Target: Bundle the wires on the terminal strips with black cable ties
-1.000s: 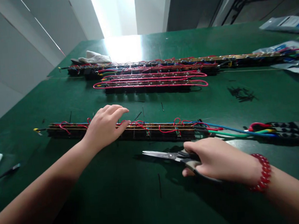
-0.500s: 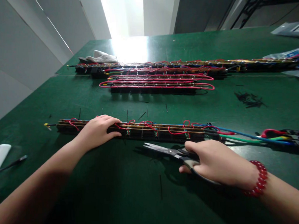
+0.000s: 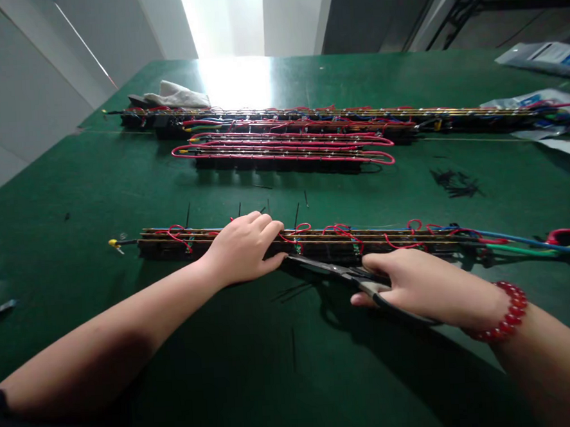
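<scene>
A long black bar assembly lies across the table in front of me, with brass-coloured rods, red wire loops and small green circuit boards along it. My left hand wraps over its middle, thumb on the near side. In my right hand are scissors with dark and light handles. Their tips point left and meet the near side of the bar beside my left thumb. Thin black strips, which look like cable tie tails, stick up behind the bar. Blue and green wires leave its right end.
Farther back lie several similar wired assemblies, with a pale cloth behind their left end. A heap of cut black strips sits at right, and plastic bags at the far right. More loose strips lie near me.
The near bar has slid right along the table with my left hand on it. The scissors have come up against its near side by my left thumb.
</scene>
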Motion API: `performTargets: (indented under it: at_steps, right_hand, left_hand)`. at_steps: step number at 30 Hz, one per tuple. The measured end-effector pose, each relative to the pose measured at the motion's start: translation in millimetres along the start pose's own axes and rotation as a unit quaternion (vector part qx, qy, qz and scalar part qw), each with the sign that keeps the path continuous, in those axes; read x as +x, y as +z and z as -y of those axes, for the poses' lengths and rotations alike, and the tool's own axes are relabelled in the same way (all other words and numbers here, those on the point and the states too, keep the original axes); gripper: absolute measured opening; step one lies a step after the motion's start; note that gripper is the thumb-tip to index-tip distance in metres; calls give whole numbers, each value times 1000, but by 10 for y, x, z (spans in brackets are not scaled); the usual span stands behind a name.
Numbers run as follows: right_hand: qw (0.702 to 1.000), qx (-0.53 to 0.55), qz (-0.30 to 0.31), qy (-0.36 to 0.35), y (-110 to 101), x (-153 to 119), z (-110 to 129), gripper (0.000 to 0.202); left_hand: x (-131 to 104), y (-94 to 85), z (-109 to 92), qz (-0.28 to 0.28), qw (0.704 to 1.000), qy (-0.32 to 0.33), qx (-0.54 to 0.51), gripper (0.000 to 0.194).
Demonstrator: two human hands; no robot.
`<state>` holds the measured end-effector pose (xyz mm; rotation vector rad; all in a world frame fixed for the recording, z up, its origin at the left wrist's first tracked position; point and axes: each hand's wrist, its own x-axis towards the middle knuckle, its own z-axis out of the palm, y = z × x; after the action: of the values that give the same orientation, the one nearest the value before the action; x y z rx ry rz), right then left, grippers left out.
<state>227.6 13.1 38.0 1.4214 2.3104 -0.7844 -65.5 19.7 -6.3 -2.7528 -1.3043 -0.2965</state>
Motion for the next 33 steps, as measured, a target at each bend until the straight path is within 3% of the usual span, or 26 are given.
performTargets:
  at_steps: [7, 12, 15, 17, 19, 24, 29, 33]
  right_hand:
    - [999, 44, 24, -5, -109, 16, -146, 53]
    - [996, 82, 41, 13, -127, 6, -206, 55]
    - [993, 102, 45, 25, -126, 4, -266, 55]
    - [992, 109, 48, 29, -120, 3, -284, 54]
    - [991, 118, 56, 31, -115, -3, -278, 53]
    - [990, 111, 61, 58, -140, -54, -217, 56]
    - [988, 115, 50, 93, -160, -108, -137, 60]
    - [985, 120, 51, 111, -134, -104, -94, 59]
  left_hand:
    - [76, 102, 59, -33, 999, 18, 1, 38]
    - [-33, 64, 131, -133, 988, 72, 3, 33]
    - [-83, -3, 109, -187, 972, 134, 39, 15]
    - [-93, -34, 39, -179, 965, 181, 62, 10]
    - [-86, -41, -59, -141, 965, 209, 77, 21]
    - [-45, 20, -230, -52, 971, 211, 100, 28]
    - [-17, 52, -237, -81, 968, 198, 129, 18]
    - [-4, 37, -257, -144, 964, 197, 109, 12]
